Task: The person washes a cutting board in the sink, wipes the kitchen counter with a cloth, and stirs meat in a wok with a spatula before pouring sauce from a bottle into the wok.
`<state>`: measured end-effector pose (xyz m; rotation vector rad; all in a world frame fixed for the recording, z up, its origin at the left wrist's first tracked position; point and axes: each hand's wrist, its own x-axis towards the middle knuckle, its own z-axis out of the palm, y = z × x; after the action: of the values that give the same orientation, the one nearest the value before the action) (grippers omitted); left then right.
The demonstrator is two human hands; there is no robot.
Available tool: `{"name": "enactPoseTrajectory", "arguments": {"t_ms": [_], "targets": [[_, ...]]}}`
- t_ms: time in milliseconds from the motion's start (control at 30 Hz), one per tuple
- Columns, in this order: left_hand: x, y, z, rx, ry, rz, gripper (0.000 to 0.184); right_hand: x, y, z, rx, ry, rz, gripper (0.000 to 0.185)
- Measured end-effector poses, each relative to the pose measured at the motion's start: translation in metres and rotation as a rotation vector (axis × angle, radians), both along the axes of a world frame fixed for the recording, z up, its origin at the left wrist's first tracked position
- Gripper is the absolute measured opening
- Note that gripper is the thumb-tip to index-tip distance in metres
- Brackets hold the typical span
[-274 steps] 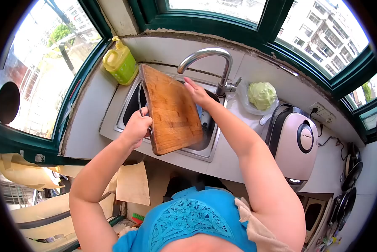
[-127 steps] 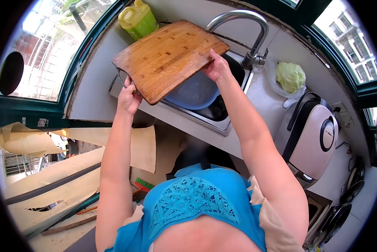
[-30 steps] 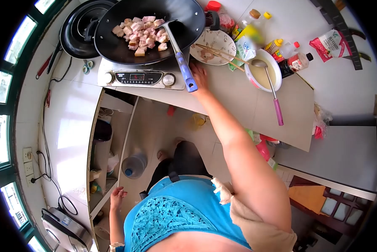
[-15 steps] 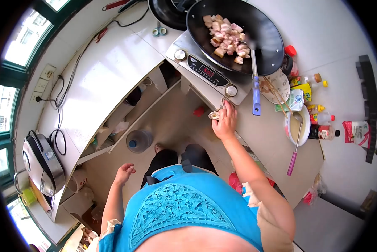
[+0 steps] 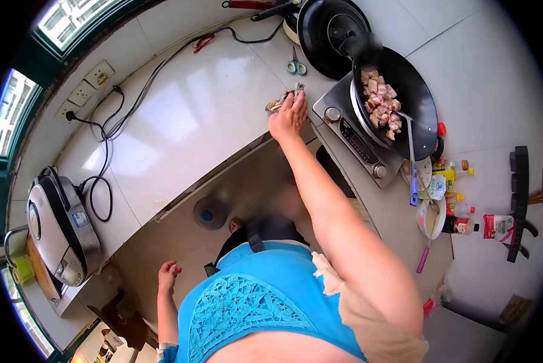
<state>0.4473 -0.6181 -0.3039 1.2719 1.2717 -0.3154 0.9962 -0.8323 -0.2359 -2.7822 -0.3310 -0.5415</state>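
My right hand (image 5: 289, 116) presses a crumpled rag (image 5: 277, 104) onto the white counter, just left of the cooker, its fingers over the cloth. My left hand (image 5: 169, 276) hangs low beside my body, holding nothing, with loosely bent fingers. To the right of the rag stands an induction cooker (image 5: 357, 139) with two knobs. A black wok (image 5: 421, 100) on it holds cubes of raw-looking meat (image 5: 380, 101). A spatula with a blue handle (image 5: 414, 181) leans in the wok. Small scissors (image 5: 296, 65) lie behind the rag.
A black pan or lid (image 5: 320, 36) stands behind the wok. Right of the cooker are a white bowl (image 5: 424, 225) with a pink-handled spoon (image 5: 424, 257) and several bottles (image 5: 462, 225). A rice cooker (image 5: 65, 230) and a black cable (image 5: 107, 145) occupy the left counter.
My right hand has moved with the rag from the cooker's front edge to the counter on its left. My view has turned left, and my left hand stays low.
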Motion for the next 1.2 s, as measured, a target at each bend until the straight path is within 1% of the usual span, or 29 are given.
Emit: {"name": "enactPoseTrajectory", "arguments": {"t_ms": [33,100,133,167,233,300,367,467,500,533,567,633,667,767,867,933,1000,1067,1167,1200], "targets": [[0.0,0.001,0.006,0.016,0.02,0.012,0.025,0.005,0.002,-0.008,0.058,0.242,-0.048,0.065],[-0.001,-0.003,0.016,0.018,0.021,0.028,0.025,0.015,0.01,-0.007,0.11,0.262,-0.101,0.067],[-0.003,-0.005,0.018,-0.001,0.017,0.04,0.025,0.026,0.013,-0.013,0.118,0.213,-0.088,0.064],[-0.007,-0.006,0.021,-0.022,0.016,0.053,0.025,0.036,0.015,-0.023,0.126,0.096,-0.05,0.054],[-0.022,-0.007,0.014,-0.061,0.053,0.132,0.025,0.042,0.027,-0.043,0.252,-0.001,0.062,0.044],[-0.029,-0.007,0.005,-0.083,0.087,0.177,0.025,0.001,0.055,-0.03,0.254,-0.036,0.422,0.038],[-0.026,-0.006,0.005,-0.077,0.124,0.195,0.025,-0.04,0.076,-0.012,0.252,0.09,0.662,0.033],[0.003,0.001,0.027,-0.021,0.139,0.193,0.025,-0.006,0.079,-0.022,0.256,0.124,0.605,0.031],[0.018,0.002,0.031,-0.011,0.134,0.206,0.025,0.022,0.08,-0.025,0.219,0.041,0.518,0.029],[0.023,0.009,0.028,-0.057,0.104,0.262,0.026,0.054,0.083,-0.031,0.232,0.008,0.347,0.029],[0.04,0.011,0.035,-0.018,0.078,0.254,0.027,0.086,0.093,-0.034,0.264,0.025,0.173,0.03],[0.08,0.011,0.058,0.06,0.035,0.242,0.028,0.134,0.119,-0.036,0.235,0.04,0.074,0.033],[0.088,0.01,0.061,0.051,-0.009,0.26,0.029,0.145,0.141,-0.036,0.204,-0.023,0.033,0.03],[0.1,-0.003,0.068,0.025,-0.041,0.318,0.029,0.159,0.191,-0.036,0.245,-0.015,0.366,0.026],[0.088,-0.019,0.07,-0.022,0.04,0.324,0.03,0.133,0.214,-0.028,0.298,0.131,0.755,0.024],[0.067,-0.031,0.057,-0.045,0.066,0.366,0.03,0.075,0.207,-0.017,0.276,0.251,1.032,0.025],[0.052,-0.04,0.052,-0.083,0.129,0.394,0.03,0.003,0.191,-0.009,0.369,0.37,1.286,0.024],[0.043,-0.042,0.051,-0.085,0.176,0.393,0.03,-0.047,0.171,-0.007,0.327,0.434,1.416,0.021],[0.055,-0.044,0.071,-0.02,0.166,0.442,0.031,-0.026,0.163,-0.014,0.297,0.44,1.387,0.031],[0.052,-0.048,0.069,-0.012,0.116,0.501,0.031,-0.003,0.168,-0.013,0.278,0.335,1.255,0.038]]}}
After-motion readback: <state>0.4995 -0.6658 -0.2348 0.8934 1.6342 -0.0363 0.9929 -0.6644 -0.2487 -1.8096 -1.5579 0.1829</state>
